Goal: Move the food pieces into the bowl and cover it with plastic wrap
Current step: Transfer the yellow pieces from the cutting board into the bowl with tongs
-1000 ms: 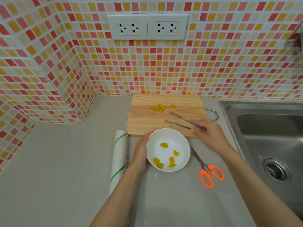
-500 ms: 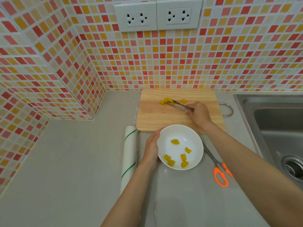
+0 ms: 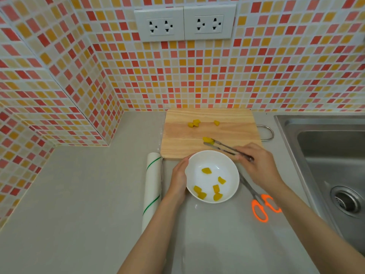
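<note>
A white bowl (image 3: 233, 171) with several yellow food pieces (image 3: 206, 171) stands on the counter just in front of a wooden cutting board (image 3: 209, 131). My left hand (image 3: 178, 177) holds the bowl's left rim. My right hand (image 3: 258, 165) grips metal tongs (image 3: 223, 147), whose tips pinch a yellow piece (image 3: 207, 139) above the board's near half. A few more yellow pieces (image 3: 194, 123) lie near the board's far edge. A roll of plastic wrap (image 3: 152, 186) lies left of the bowl.
Orange-handled scissors (image 3: 260, 206) lie right of the bowl, partly under my right forearm. A steel sink (image 3: 331, 155) takes up the right side. Tiled walls close off the back and left. Grey counter stretches to the left and front.
My right hand reached the tongs to the pieces at the board's far edge, took one, and has drawn back toward the bowl with it. The left hand stayed on the bowl.
</note>
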{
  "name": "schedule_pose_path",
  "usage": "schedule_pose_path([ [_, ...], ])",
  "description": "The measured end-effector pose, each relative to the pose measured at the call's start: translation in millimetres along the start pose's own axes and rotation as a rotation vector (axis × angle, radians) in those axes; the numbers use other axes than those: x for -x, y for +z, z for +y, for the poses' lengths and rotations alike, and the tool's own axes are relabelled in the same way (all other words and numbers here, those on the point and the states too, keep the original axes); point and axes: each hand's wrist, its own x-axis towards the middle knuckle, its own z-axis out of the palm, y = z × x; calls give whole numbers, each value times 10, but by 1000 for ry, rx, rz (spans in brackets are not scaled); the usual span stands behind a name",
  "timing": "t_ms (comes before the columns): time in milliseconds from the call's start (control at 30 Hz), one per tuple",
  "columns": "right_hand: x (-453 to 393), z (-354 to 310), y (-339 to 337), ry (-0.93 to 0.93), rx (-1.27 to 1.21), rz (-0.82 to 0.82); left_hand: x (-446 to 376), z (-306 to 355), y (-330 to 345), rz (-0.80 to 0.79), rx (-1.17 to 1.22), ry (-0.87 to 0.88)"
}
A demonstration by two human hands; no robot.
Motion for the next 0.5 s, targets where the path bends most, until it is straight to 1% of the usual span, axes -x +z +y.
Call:
schedule_pose_path([
  [167, 355, -6, -205, -70, 96, -187, 9, -8, -14, -3, -28, 5],
  [267, 373, -19, -280, -104, 165, -234, 19, 10, -11, -1, -30, 14],
  [400, 210, -4, -346, -124, 195, -177, 15, 15, -8, -3, -36, 30],
  [500, -52, 65, -312, -77, 207, -82, 11, 21, 0, 7, -36, 24],
])
